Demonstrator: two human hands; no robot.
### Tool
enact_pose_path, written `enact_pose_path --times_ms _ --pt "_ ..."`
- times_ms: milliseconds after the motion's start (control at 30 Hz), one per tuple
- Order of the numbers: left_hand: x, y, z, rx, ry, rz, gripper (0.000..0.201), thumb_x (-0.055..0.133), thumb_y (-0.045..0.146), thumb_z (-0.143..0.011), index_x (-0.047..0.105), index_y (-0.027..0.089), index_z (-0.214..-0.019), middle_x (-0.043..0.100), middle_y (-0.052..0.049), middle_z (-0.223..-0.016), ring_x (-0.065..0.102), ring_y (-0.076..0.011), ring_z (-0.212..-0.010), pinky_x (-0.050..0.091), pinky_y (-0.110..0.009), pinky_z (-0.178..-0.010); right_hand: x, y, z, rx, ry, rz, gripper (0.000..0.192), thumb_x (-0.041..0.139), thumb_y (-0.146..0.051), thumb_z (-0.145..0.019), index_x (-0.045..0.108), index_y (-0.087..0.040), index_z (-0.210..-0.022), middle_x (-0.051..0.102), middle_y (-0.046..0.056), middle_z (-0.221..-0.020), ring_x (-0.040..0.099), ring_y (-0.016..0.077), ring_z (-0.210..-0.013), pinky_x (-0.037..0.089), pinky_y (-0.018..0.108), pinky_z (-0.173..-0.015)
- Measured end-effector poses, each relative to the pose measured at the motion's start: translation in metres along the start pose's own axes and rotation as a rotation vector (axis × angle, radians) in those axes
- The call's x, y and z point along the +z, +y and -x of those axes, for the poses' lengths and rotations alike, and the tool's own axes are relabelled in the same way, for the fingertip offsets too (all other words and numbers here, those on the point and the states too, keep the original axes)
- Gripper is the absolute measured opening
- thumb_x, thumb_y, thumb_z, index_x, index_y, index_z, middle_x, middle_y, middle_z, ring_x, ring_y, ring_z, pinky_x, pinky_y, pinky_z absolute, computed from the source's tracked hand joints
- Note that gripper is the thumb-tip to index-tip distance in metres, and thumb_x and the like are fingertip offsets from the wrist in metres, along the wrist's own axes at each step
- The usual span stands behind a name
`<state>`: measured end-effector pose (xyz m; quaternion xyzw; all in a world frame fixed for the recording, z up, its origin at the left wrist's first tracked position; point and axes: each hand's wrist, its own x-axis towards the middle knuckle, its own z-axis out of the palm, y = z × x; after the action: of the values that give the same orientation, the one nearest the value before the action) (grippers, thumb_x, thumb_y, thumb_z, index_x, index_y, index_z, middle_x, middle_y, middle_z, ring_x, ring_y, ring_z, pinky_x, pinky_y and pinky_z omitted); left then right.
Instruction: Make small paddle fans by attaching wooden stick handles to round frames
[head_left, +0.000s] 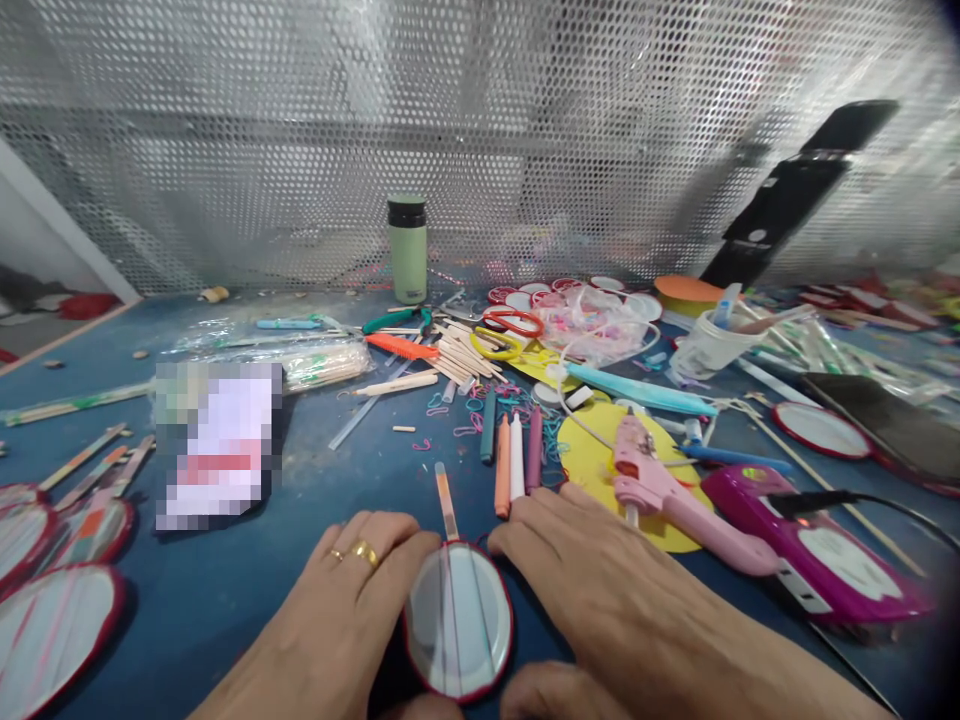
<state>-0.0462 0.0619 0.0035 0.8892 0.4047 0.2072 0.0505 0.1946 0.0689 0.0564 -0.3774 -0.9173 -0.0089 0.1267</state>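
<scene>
A round red-rimmed disc (491, 610) with a pale, shiny face lies on the blue table, and a flat wooden stick (446, 500) juts from its far edge. My left hand (352, 590), wearing gold rings, curls around the disc's left side, index finger at the upper rim and thumb near the bottom. On the opposite side my right hand (592, 570) has its fingers bent, with index finger and thumb close to the rim. Just beyond the right fingers stand an orange marker-like stick (503, 470), a white one (517, 460) and a teal one (488, 425).
A pink glue gun (667, 485) lies on a yellow disc (585, 445), beside a magenta device (817, 540) with a black cable. Further off are wooden sticks (469, 350), a green bottle (407, 250) and a white cup (705, 350). More red-rimmed discs (56, 620) lie left.
</scene>
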Motion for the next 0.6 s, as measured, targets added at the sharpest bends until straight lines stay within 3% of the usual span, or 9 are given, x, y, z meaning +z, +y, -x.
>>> enact_pose_path --times_ms 300,600 --pt "0.0025 0.0011 -0.0037 -0.008 0.027 -0.007 0.067 0.080 0.043 -0.070 0.048 0.024 -0.125 0.065 -0.008 -0.116 0.064 -0.0267 -0.102 0.055 -0.038 -0.085 -0.0009 0.0015 -0.0030 0.023 -0.057 -0.045 0.035 0.078 -0.047 -0.077 0.063 -0.020 -0.093 0.068 0.007 -0.090 0.064 0.0254 -0.085 0.051 0.037 -0.079" --pt "0.0035 0.0025 -0.0040 -0.015 0.025 -0.010 0.070 0.080 0.043 -0.069 0.048 0.022 -0.127 0.064 -0.008 -0.119 0.062 -0.0273 -0.106 0.053 -0.038 -0.089 0.0046 0.0042 -0.0053 0.052 -0.038 -0.038 0.037 0.083 -0.050 -0.070 0.065 -0.021 -0.087 0.069 0.004 -0.086 0.065 0.0225 -0.083 0.050 0.034 -0.079"
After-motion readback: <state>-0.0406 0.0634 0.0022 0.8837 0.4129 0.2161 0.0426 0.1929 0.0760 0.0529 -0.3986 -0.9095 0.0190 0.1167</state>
